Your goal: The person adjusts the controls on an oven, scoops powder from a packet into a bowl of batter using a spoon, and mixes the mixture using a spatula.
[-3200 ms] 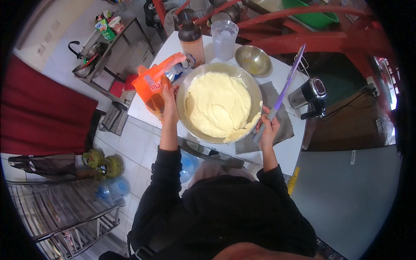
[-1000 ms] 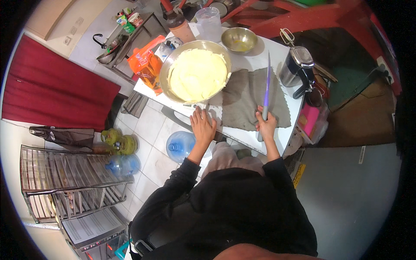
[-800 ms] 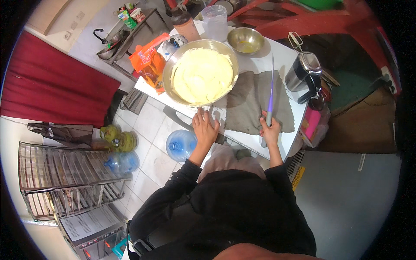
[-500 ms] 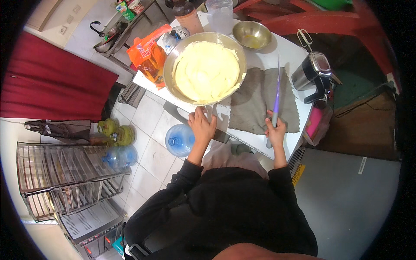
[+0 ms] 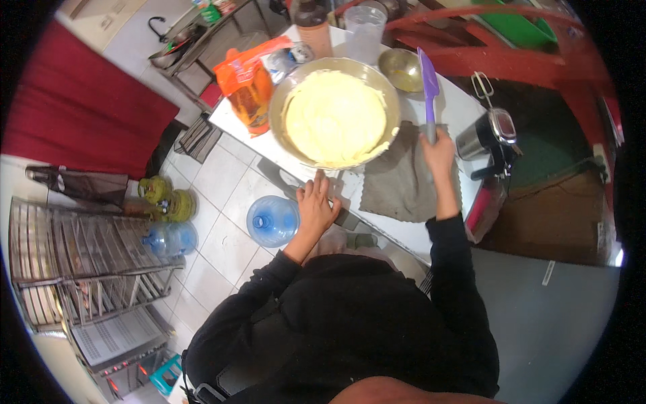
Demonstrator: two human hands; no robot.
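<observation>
A large steel bowl (image 5: 275,101) full of thick pale yellow batter (image 5: 336,118) stands on the white table (image 5: 232,120). At the table's near edge, just below the bowl, my left hand (image 5: 316,204) rests open with its fingers stretched toward the rim and nothing seen in it. My right hand (image 5: 439,153) grips the grey handle of a purple spatula (image 5: 428,79), blade pointing away from me. Under that hand a grey-brown cloth (image 5: 400,182) lies spread to the right of the bowl. The spatula's blade is beside a small metal bowl (image 5: 402,70) with some yellowish residue inside.
On the right stands a steel-and-black hand mixer (image 5: 481,138) with beaters up. An orange bag (image 5: 246,91), a brown bottle (image 5: 313,30) and a clear plastic jug (image 5: 365,34) stand behind and left of the bowl. A blue water jug (image 5: 272,221) is on the floor.
My right hand has moved up and away from me, carrying the spatula toward the small bowl and turning its blade broadside. My left hand stays by the table edge, fingers straighter. The view shifted slightly.
</observation>
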